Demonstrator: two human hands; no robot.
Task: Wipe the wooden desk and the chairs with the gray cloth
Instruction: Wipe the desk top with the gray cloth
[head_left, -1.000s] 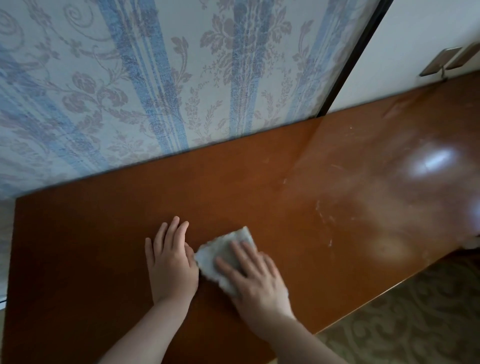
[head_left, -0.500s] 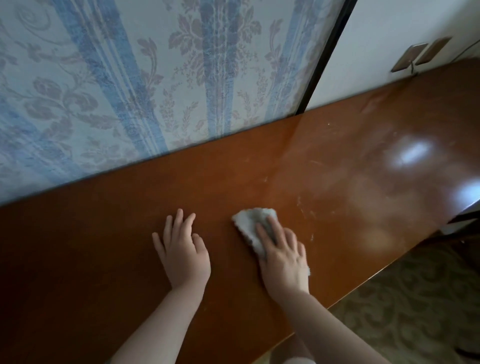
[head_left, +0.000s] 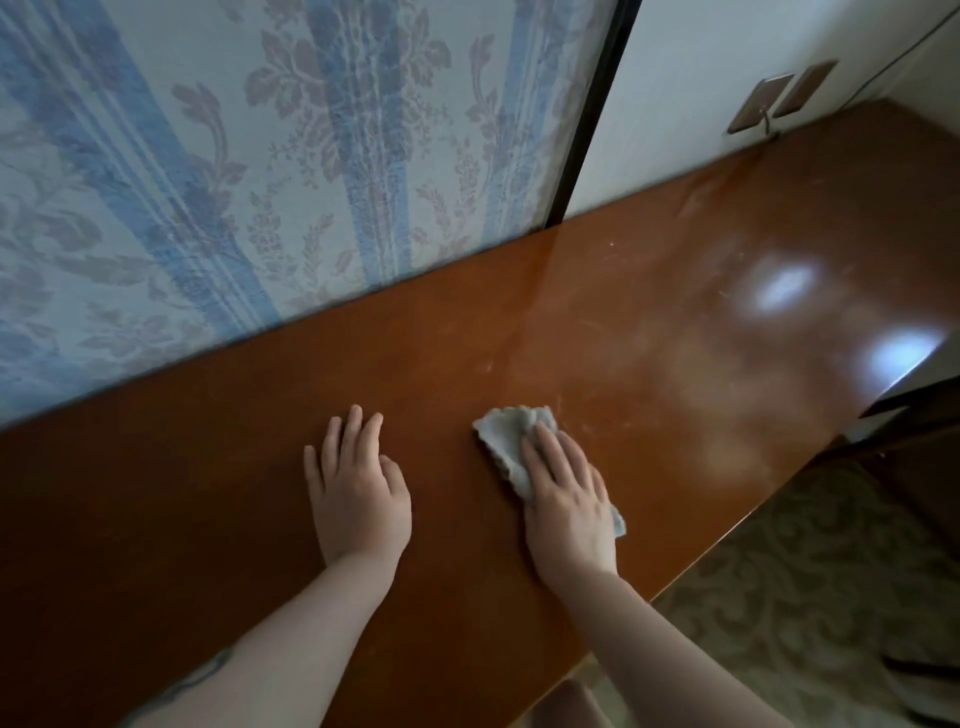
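Note:
The glossy brown wooden desk (head_left: 649, 291) runs from lower left to upper right along the wall. On it lies the small gray cloth (head_left: 501, 436), crumpled under my right hand (head_left: 566, 499), which presses it flat with straight fingers near the desk's front edge. My left hand (head_left: 358, 488) rests palm down on the bare wood to the left of the cloth, fingers straight, holding nothing. Dusty smears and light reflections show on the wood to the right of the cloth. No chair is clearly visible.
A curtain (head_left: 260, 156) with blue stripes and floral pattern hangs behind the desk. A dark frame (head_left: 592, 109) and a white wall with two socket plates (head_left: 779, 101) stand at the back right. Patterned carpet (head_left: 831, 597) lies below the front edge.
My right hand has slid the cloth rightward along the desk, away from my left hand. The left hand stays flat on the wood. The view has shifted right.

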